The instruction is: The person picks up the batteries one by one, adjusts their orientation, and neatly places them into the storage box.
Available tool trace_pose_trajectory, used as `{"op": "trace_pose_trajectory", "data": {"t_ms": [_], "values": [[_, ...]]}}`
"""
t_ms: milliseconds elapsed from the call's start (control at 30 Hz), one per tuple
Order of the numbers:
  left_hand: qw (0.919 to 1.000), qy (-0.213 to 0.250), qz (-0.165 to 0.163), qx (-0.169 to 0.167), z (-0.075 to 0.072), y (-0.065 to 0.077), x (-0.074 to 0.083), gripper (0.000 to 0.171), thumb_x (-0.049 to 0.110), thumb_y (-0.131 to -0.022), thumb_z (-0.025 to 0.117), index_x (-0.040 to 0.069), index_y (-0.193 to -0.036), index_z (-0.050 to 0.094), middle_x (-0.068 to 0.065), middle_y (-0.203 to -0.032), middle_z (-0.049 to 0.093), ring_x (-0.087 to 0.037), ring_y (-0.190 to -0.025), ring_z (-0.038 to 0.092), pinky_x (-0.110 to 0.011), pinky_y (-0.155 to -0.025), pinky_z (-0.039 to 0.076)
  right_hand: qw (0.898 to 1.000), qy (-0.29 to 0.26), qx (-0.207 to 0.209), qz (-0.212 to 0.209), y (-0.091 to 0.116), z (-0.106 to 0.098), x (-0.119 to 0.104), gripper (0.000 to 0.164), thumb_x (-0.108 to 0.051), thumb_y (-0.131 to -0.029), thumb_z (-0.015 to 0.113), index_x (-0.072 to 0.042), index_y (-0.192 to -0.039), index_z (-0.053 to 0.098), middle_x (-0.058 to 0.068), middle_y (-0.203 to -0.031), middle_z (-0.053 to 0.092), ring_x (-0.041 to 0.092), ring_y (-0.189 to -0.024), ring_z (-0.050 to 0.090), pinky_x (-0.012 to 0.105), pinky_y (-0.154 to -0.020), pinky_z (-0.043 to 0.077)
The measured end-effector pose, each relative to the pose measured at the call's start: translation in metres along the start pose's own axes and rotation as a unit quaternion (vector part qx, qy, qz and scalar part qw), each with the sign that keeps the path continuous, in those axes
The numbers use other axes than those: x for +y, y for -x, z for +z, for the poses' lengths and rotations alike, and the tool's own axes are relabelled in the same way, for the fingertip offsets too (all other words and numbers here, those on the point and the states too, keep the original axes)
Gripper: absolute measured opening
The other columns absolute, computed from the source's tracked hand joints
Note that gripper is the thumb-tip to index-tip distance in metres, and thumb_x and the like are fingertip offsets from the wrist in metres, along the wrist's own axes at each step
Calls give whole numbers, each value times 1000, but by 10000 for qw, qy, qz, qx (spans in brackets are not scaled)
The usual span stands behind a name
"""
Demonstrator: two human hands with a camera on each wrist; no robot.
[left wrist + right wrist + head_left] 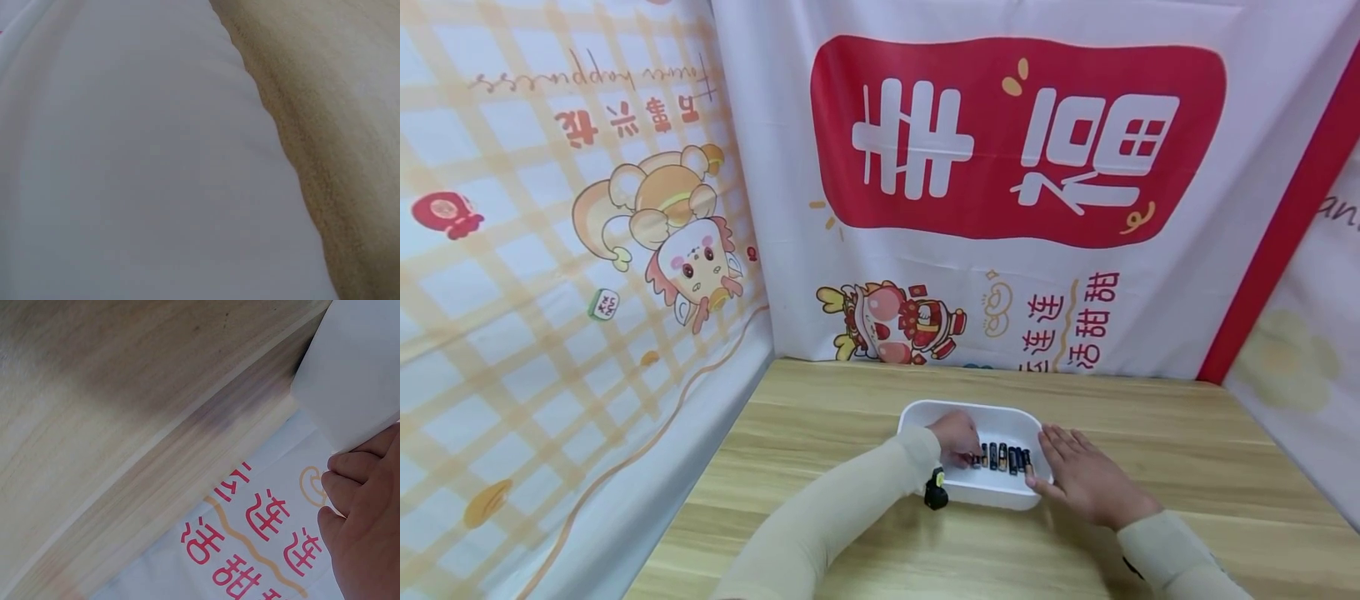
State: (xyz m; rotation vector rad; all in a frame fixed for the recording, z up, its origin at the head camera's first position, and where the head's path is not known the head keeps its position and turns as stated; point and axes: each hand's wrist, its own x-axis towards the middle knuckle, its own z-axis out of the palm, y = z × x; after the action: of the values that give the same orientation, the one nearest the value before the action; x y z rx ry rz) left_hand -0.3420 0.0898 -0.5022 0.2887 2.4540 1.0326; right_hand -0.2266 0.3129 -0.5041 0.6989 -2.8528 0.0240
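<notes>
A white plastic tray [992, 495] stands on the wooden table, with a row of several small dark batteries [1002, 457] with copper-coloured ends on its floor. My left hand [955, 437] reaches in over the tray's left side. Its curled fingers pinch a battery at the left end of the row, mostly hidden by the hand. At the right end of the tray, my right hand [1086, 477] holds the wall, thumb over the rim and fingers along the outside. The right wrist view shows those fingers [350, 487] against the tray's white outer wall [350, 369].
Table surface [820, 433] surrounds the tray. Printed cloth hangs behind [1000, 292] and at the left [625, 350]; more cloth is at the right. A small black device [936, 492] sits at the left wrist. The left wrist view shows only blurred white and wood-coloured surfaces.
</notes>
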Motion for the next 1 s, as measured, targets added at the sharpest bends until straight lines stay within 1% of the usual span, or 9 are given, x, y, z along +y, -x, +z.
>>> {"op": "trace_pose_trajectory", "data": {"t_ms": [67, 267, 467, 600, 767, 900, 1000], "values": [[10000, -84, -21, 11, 1, -3, -1, 12, 2, -83, 73, 7, -77, 64, -8, -73, 65, -17, -53, 59, -27, -52, 57, 10000, -6, -12, 5, 0, 0, 0, 83, -60, -98, 40, 11, -141, 40, 28, -148, 35, 43, -137, 30, 56, -114, 22], [9999, -106, -53, 25, 5, -13, -7, 12, 2, -81, 75, 7, -77, 64, -10, -74, 65, -19, -55, 61, -29, -52, 57, 10000, -26, -47, 26, 0, 0, -1, 82, -58, -98, 41, 11, -141, 40, 28, -148, 35, 43, -137, 31, 56, -114, 21], [9996, -254, -96, 17, 6, -14, -6, 12, 2, -81, 75, 7, -78, 65, -10, -74, 65, -20, -57, 63, -29, -51, 57, 10000, 19, -47, 13, 0, -1, -3, 81, -58, -98, 41, 11, -141, 40, 28, -148, 35, 44, -137, 31, 56, -114, 22], [9997, -233, -114, -26, 4, -12, -6, 12, 5, -82, 75, 8, -78, 65, -10, -74, 65, -20, -57, 63, -29, -52, 57, 10000, 14, -66, 12, 0, -1, -4, 80, -57, -98, 42, 11, -141, 40, 28, -148, 35, 43, -137, 31, 56, -114, 22], [9998, -154, -125, -77, -3, -6, -7, 13, 8, -81, 77, 8, -76, 65, -9, -74, 67, -19, -58, 63, -29, -56, 58, 9999, 3, -104, 37, 0, -1, -4, 80, -58, -99, 42, 11, -141, 40, 27, -148, 34, 43, -138, 29, 56, -114, 20], [9999, -131, -16, -55, -11, -1, -7, 11, 9, -83, 76, 9, -77, 66, -10, -77, 68, -20, -62, 65, -30, -57, 58, 10000, 13, -80, 36, 0, 0, -4, 82, -59, -98, 39, 10, -141, 40, 27, -149, 33, 43, -138, 28, 57, -114, 20], [9998, -6, 182, -110, -20, 4, -6, 8, 8, -86, 73, 8, -82, 66, -11, -83, 68, -21, -66, 66, -31, -59, 59, 10000, 59, -64, 49, 0, 0, -3, 83, -61, -98, 38, 10, -142, 39, 27, -149, 32, 43, -138, 28, 56, -115, 20]]}}
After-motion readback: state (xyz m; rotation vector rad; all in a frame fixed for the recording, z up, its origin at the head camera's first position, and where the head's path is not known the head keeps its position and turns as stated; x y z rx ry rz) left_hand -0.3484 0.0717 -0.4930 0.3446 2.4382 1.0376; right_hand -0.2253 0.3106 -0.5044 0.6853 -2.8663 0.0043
